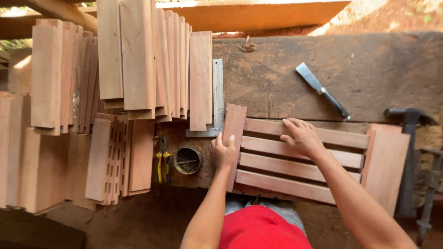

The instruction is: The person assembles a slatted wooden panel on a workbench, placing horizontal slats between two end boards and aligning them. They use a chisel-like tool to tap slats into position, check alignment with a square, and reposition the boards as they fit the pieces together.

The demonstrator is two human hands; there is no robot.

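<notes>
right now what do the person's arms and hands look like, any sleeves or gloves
Both arms are bare to beyond the elbow, with no sleeves showing. The left hand and right hand wear no gloves; no rings, watch or bands are visible. A red garment covers the body between the arms.

Soft, shaded daylight covers the workbench [369,69], even and fairly bright. Harsh sun burns out the far edge: the long plank [258,14] and the dirt ground [392,14] glare white-orange. Near left corner falls into deep shadow. Focus is sharp throughout; straight boards [138,55] bow slightly toward the edges.
</notes>
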